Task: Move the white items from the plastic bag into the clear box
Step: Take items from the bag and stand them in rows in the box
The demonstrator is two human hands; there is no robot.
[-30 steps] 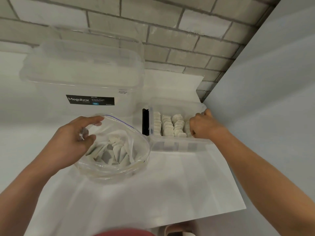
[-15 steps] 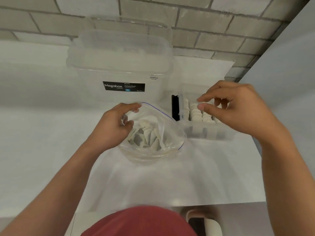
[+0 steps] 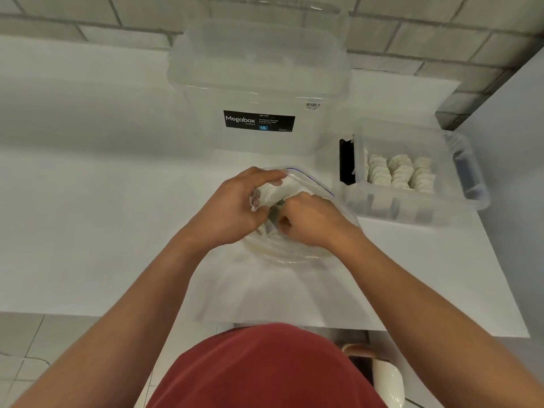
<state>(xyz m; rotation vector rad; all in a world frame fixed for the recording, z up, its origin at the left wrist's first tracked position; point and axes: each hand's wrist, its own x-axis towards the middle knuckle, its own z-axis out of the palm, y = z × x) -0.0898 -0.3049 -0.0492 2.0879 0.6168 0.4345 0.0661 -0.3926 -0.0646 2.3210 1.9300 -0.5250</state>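
Nearest, a red shirt fills the bottom edge, and both forearms reach away over the white bench. The plastic bag sits mid-bench with its mouth upward and its blue-lined rim arcing along the far right side.

The left hand pinches the bag's left rim, thumb and forefinger closed on the film. The right hand is sunk into the mouth with its fingers curled down and hidden. I cannot tell whether they have closed on anything. The white items inside show only as a pale crumpled patch between the hands, and which way they lie is unreadable.

Open bench spreads to the left. Right and slightly farther, the clear box stands open near the bench's right edge. Its long axis runs left to right, with a black clip on its left end. More white pieces stand in it in three rows running near to far.

Behind the bag stands a large lidded storage tub, against a brick wall.
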